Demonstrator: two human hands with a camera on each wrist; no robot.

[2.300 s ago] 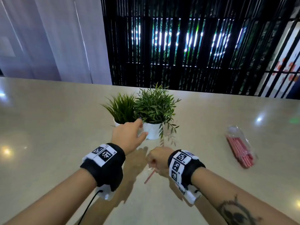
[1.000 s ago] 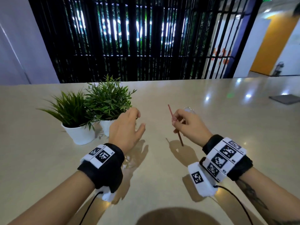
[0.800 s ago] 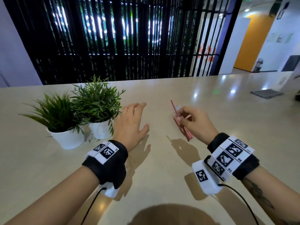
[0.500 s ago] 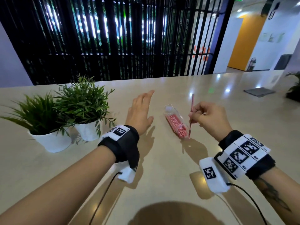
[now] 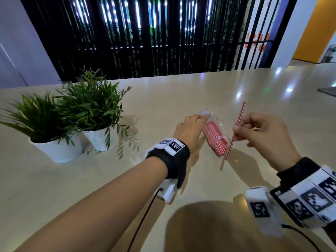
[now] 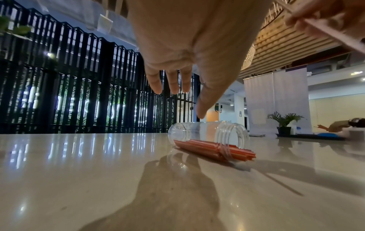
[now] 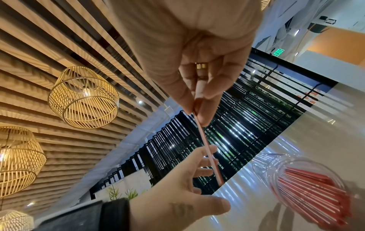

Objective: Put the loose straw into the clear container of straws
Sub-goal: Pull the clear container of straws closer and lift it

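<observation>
A clear container (image 5: pixel 216 124) lies on its side on the beige table (image 5: pixel 91 197), with several red straws inside poking out of its near, open mouth. My left hand (image 5: pixel 190 130) reaches over it with straight fingers, tips above its far closed end; contact cannot be told. From the left wrist view the hand (image 6: pixel 177 87) hovers just over the container (image 6: pixel 207 132). My right hand (image 5: pixel 236 129) pinches the loose red straw (image 5: pixel 241 113) near its middle, steeply tilted, just right of the container's mouth. The right wrist view shows that pinch (image 7: pixel 199 112), the straw (image 7: pixel 209 153) and the container (image 7: pixel 296 171).
Two green plants in white pots (image 5: pixel 56 151) (image 5: pixel 101 140) stand at the left of the table. A black slatted screen (image 5: pixel 154 42) runs behind the far edge. A dark flat object (image 5: pixel 329 91) lies at the far right.
My left hand has moved right, from beside the plants to over the container. My right hand has lifted the straw off the table and carried it beside the container's mouth.
</observation>
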